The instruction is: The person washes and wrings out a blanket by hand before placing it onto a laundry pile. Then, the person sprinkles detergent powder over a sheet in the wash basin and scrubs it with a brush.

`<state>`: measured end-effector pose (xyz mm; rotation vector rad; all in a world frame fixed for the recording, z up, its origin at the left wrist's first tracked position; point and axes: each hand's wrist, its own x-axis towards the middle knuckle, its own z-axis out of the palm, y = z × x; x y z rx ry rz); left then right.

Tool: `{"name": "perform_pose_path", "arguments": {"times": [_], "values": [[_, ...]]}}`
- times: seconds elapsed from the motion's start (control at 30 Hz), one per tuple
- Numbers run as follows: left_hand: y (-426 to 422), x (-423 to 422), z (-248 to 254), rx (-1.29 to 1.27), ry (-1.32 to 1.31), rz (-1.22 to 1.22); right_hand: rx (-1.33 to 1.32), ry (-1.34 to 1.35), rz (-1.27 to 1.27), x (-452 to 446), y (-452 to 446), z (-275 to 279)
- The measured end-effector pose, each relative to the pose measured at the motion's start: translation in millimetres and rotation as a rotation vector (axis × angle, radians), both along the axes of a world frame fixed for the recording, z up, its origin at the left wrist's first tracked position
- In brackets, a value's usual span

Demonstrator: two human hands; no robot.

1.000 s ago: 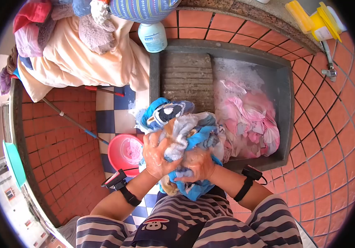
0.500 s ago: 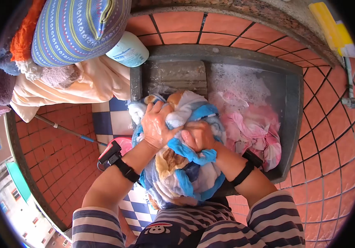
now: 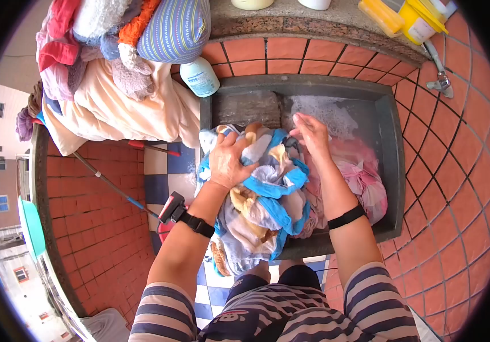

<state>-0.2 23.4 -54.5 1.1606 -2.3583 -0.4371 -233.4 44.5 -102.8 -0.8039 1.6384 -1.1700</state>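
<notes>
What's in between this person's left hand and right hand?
In the head view, bunched, blue-edged cloth lies there; the left hand is on it, the right hand open beside it.

Washboard [image 3: 249,107] partly hidden by cloth [image 3: 259,203]

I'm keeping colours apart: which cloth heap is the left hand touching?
The blue, white and brown patterned cloth, draped over the near edge of the grey rectangular sink. The crumpled pink cloth lies farther right, clear of the left hand.

Room is free above the foam [image 3: 324,107]; bunched cloth [image 3: 268,206] partly blocks the washboard [image 3: 248,108].
</notes>
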Motion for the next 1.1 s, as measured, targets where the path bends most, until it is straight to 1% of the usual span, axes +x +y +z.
{"name": "perform_pose_path", "arguments": {"times": [0.03, 0.07, 0.13, 0.2, 0.23, 0.3, 0.37, 0.4, 0.43, 0.5, 0.53, 0.57, 0.63, 0.67, 0.7, 0.77, 0.8, 0.83, 0.9, 0.93, 1.0, 1.03, 1.1], "values": [[24, 7, 13, -0.031, 0.011, -0.021, -0.041, 0.171, -0.065, -16, -2, -27], [46, 16, 28, -0.028, 0.012, -0.07, -0.049, 0.171, -0.071, -10, 6, -22], [97, 35, 50, -0.026, 0.038, -0.141, 0.414, -0.015, 0.11, 8, 26, -10], [145, 59, 62, -0.038, 0.039, -0.267, 0.384, -0.153, 0.469, 28, 41, -4], [167, 72, 62, -0.028, 0.033, -0.299, 0.411, -0.234, 0.453, 37, 49, -33], [201, 96, 67, 0.075, -0.03, -0.268, 0.204, 0.02, 0.719, 55, 73, -5], [220, 113, 72, 0.218, 0.074, -0.125, 0.016, 0.124, 0.613, 84, 108, 53], [224, 114, 71, 0.209, 0.233, 0.004, -0.04, 0.239, 0.489, 102, 127, 57], [224, 119, 72, 0.24, 0.42, 0.08, -0.111, 0.359, 0.41, 124, 145, 74], [213, 109, 59, 0.248, 0.751, 0.233, -0.295, 0.514, 0.372, 163, 167, 100], [204, 107, 61, 0.245, 0.535, 0.267, -0.32, 0.623, 0.357, 179, 177, 101], [200, 94, 56, 0.21, 0.498, 0.323, -0.346, 0.729, 0.339, 190, 182, 101], [199, 94, 33, 0.167, 0.101, 0.302, -0.398, 0.781, 0.335, 194, 183, 79], [194, 90, 27, 0.04, 0.119, 0.312, -0.421, 0.816, 0.314, 194, 180, 69], [186, 89, 21, 0.052, 0.114, 0.305, -0.407, 0.813, 0.31, 190, 174, 63], [168, 91, 7, 0.081, 0.157, 0.236, -0.486, 0.77, 0.379, 179, 158, 48], [153, 88, 4, 0.053, 0.172, 0.212, -0.532, 0.778, 0.348, 175, 144, 46], [138, 85, 1, 0.057, 0.174, 0.185, -0.523, 0.771, 0.348, 169, 132, 41], [112, 81, 1, 0.083, 0.116, 0.132, -0.55, 0.772, 0.412, 159, 112, 31], [99, 79, -4, 0.088, 0.111, 0.125, -0.589, 0.753, 0.367, 156, 101, 32], [79, 74, -14, 0.13, 0.022, 0.045, -0.532, 0.765, 0.4, 148, 87, 26], [69, 68, -18, 0.142, 0.018, 0.042, -0.482, 0.778, 0.437, 144, 81, 22], [46, 57, -22, 0.162, 0.078, -0.003, -0.458, 0.761, 0.431, 136, 62, 11]]}}
